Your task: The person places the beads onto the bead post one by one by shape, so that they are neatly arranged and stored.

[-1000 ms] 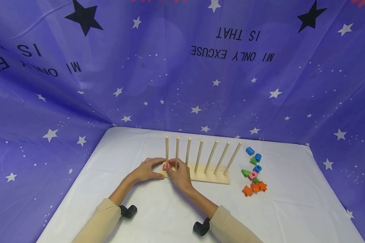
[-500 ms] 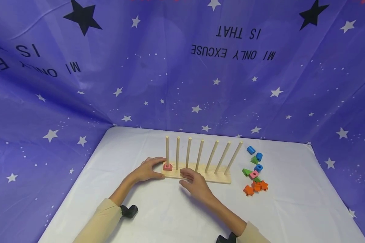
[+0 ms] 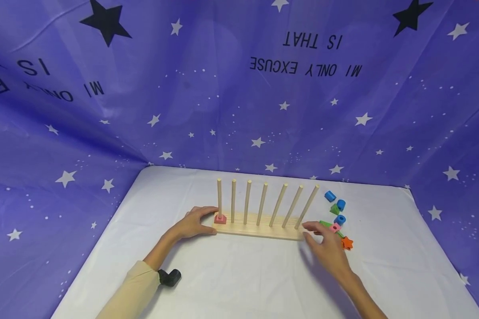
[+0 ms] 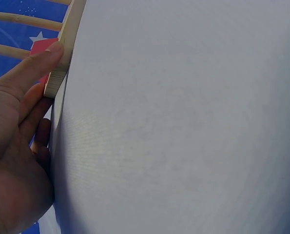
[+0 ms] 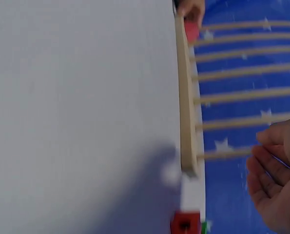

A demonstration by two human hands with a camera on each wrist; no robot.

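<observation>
A pale wooden peg board (image 3: 259, 230) with several upright pegs stands on the white table. A pink block (image 3: 220, 219) sits around the base of its leftmost peg. At that end my left hand (image 3: 191, 223) grips the board, with the thumb (image 4: 49, 52) on the front edge and fingers at the back. My right hand (image 3: 329, 252) is in the air by the board's right end, fingers loosely bent and holding nothing. It partly covers the loose blocks, among them a pink one (image 3: 335, 227) and an orange star (image 3: 347, 243).
Blue blocks (image 3: 330, 196) and a green triangular block (image 3: 335, 209) lie right of the board. More green shows beside the loose pink block. A purple star-patterned cloth (image 3: 223, 110) rises behind the white tabletop (image 3: 239, 274).
My right hand has left the pink block on the leftmost peg and moved right, past the board toward the loose blocks. The left hand has kept its place on the board.
</observation>
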